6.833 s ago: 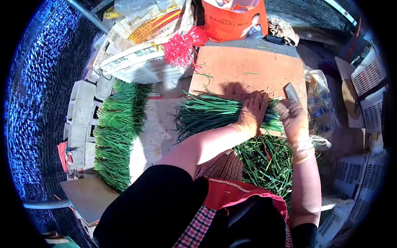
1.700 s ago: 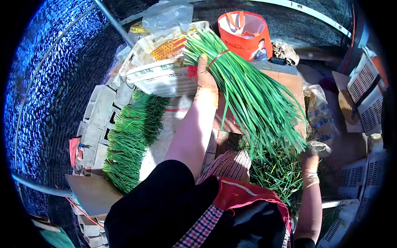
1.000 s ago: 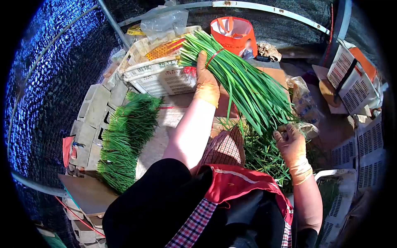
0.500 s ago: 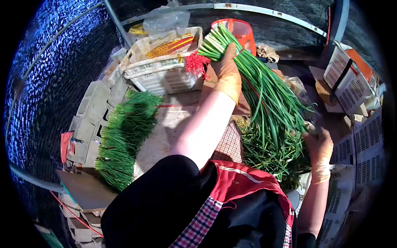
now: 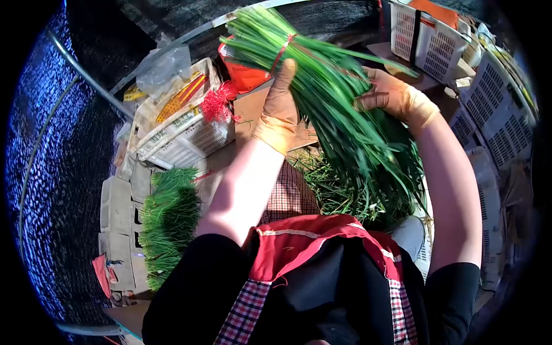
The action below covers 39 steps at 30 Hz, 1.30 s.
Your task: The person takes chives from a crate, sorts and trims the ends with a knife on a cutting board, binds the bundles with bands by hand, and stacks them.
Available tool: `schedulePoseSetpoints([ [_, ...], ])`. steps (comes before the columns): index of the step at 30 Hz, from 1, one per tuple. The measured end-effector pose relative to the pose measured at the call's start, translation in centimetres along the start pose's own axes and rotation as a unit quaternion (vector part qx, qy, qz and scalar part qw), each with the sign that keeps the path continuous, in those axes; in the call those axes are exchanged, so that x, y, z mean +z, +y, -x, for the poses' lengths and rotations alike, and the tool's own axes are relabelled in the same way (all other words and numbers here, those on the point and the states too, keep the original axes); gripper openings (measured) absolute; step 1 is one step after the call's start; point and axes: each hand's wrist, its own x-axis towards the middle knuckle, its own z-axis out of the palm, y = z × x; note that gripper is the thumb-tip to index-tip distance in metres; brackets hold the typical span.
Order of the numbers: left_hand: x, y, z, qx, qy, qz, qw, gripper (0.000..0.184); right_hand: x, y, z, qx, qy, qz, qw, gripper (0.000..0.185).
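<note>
Gripping bunch of green stalks (image 5: 322, 86) w/ L hand (image 5: 279, 109), closed on the lower L edge, thumb up just beside red tie (image 5: 280, 53). Touching same bunch w/ R hand (image 5: 394, 99), fingers bent in against leaves on the R side, approx. mid-length (can't tell if pinching or only propping; fingertips partly lost in the green). Slanting along its long axis, from light butt ends (image 5: 241, 29) at upper L of view to dark leaf tips (image 5: 405, 192) at lower R. So, lying btwn both hands: up & R from L hand, mostly L of & below R hand. Closer by far to tie & butt ends w/ L hand; closer to tips w/ R hand. Hanging, at tip end, near heap of loose leaves (image 5: 330, 184). Well apart, off to L: row of cut greens (image 5: 169, 215). Beyond L forearm: white crate (image 5: 198, 140), w/ red strings (image 5: 218, 102) at one corner.
</note>
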Motion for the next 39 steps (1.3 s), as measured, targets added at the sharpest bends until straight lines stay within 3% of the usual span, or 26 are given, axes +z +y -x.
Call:
schedulePoseSetpoints([
  [1, 0.5, -0.4, 0.7, -0.024, 0.048, 0.035, 0.998, 0.067, -0.7, 0.4, -0.4, 0.073, 0.015, 0.141, 0.987, 0.067],
  [2, -0.7, -1.5, 0.3, -0.010, 0.042, 0.066, 0.997, 0.061, -0.6, 0.7, 0.3, 0.068, 0.059, 0.130, 0.987, 0.064],
  [5, -2.2, -1.1, 0.9, -0.013, 0.193, 0.071, 0.979, 0.051, -3.2, 1.0, 4.4, 0.114, 0.200, 0.096, 0.968, 0.054],
  [6, -5.1, -1.1, 0.8, -0.056, 0.169, 0.143, 0.973, 0.050, -4.3, 1.4, 6.5, 0.104, 0.258, -0.024, 0.960, 0.048],
  [7, -6.0, -0.5, 1.4, -0.053, 0.170, 0.147, 0.973, 0.051, -7.7, 4.8, 8.4, 0.085, 0.327, 0.235, 0.911, 0.044],
  [8, -6.9, -0.3, 1.8, -0.021, 0.186, 0.115, 0.976, 0.050, -7.1, 4.1, 9.6, 0.088, 0.330, 0.296, 0.892, 0.040],
  [9, -7.3, -0.2, 2.1, 0.009, 0.201, 0.082, 0.976, 0.049, -6.5, 4.2, 10.7, 0.070, 0.351, 0.155, 0.921, 0.035],
  [10, -6.9, -0.2, 2.2, 0.038, 0.236, 0.059, 0.969, 0.048, -5.6, 4.5, 10.6, 0.010, 0.368, 0.145, 0.918, 0.015],
  [11, -8.1, -0.5, 2.3, 0.023, 0.216, 0.109, 0.970, 0.047, -5.0, 3.9, 10.5, 0.021, 0.310, 0.056, 0.949, 0.011],
  [13, -7.6, -0.4, 2.6, 0.044, 0.207, 0.107, 0.971, 0.047, -0.4, 1.6, 8.6, 0.086, 0.275, 0.003, 0.958, 0.012],
  [17, -6.9, -0.7, 2.6, 0.044, 0.212, 0.125, 0.968, 0.041, 3.6, 3.1, 4.2, 0.049, 0.229, 0.271, 0.934, 0.027],
  [18, -6.7, -0.7, 2.6, 0.041, 0.206, 0.136, 0.968, 0.039, 4.1, 2.7, 3.4, 0.129, 0.209, 0.324, 0.914, 0.026],
  [19, -6.6, -0.7, 2.5, 0.047, 0.199, 0.129, 0.970, 0.039, 4.8, 2.6, 2.9, 0.083, 0.230, 0.406, 0.881, 0.022],
  [21, -6.3, -0.7, 2.4, 0.061, 0.184, 0.116, 0.974, 0.037, 4.5, 4.3, 2.4, -0.026, 0.251, 0.400, 0.881, 0.018],
  [23, -6.3, -0.7, 2.4, 0.026, 0.196, 0.132, 0.971, 0.038, 4.2, 4.8, 2.9, -0.131, 0.292, 0.362, 0.876, 0.012],
  [24, -5.7, -0.5, 2.4, 0.028, 0.252, 0.109, 0.961, 0.039, 5.4, 2.5, 3.6, -0.043, 0.345, 0.192, 0.918, 0.010],
  [25, -5.9, -0.4, 2.5, -0.007, 0.268, 0.114, 0.957, 0.048, 5.9, 1.0, 4.5, -0.053, 0.405, 0.064, 0.910, 0.013],
  [27, -8.1, -0.9, 2.0, -0.008, 0.289, 0.117, 0.950, 0.053, 4.3, 1.1, 7.5, -0.094, 0.454, -0.065, 0.884, 0.017],
  [29, -9.2, -0.9, 2.2, -0.002, 0.318, 0.127, 0.939, 0.054, 1.2, 6.8, 9.8, 0.059, 0.438, 0.090, 0.892, 0.021],
  [30, -9.4, -0.9, 2.4, -0.003, 0.333, 0.134, 0.933, 0.054, 1.7, 7.0, 11.0, 0.108, 0.367, 0.350, 0.855, 0.023],
  [31, -9.4, -1.0, 2.4, -0.002, 0.345, 0.137, 0.929, 0.055, 2.0, 6.8, 11.9, 0.147, 0.272, 0.584, 0.750, 0.026],
  [33, -9.4, -1.3, 2.6, 0.000, 0.366, 0.147, 0.919, 0.056, 6.2, 4.0, 10.6, 0.135, 0.368, 0.407, 0.825, 0.019],
  [35, -9.1, -1.8, 2.7, -0.001, 0.388, 0.159, 0.908, 0.057, 8.8, 2.7, 8.9, -0.091, 0.340, 0.389, 0.851, 0.018],
  [37, -9.1, -1.9, 3.2, -0.001, 0.406, 0.169, 0.898, 0.057, 9.4, 4.5, 6.7, -0.081, 0.332, 0.306, 0.888, 0.022],
  [38, -8.8, -1.9, 3.2, -0.003, 0.410, 0.176, 0.895, 0.058, 8.6, 6.0, 5.6, -0.055, 0.336, 0.403, 0.849, 0.023],
  [39, -9.0, -1.9, 3.3, -0.004, 0.413, 0.185, 0.892, 0.058, 8.3, 7.2, 4.4, -0.028, 0.366, 0.382, 0.848, 0.031],
])
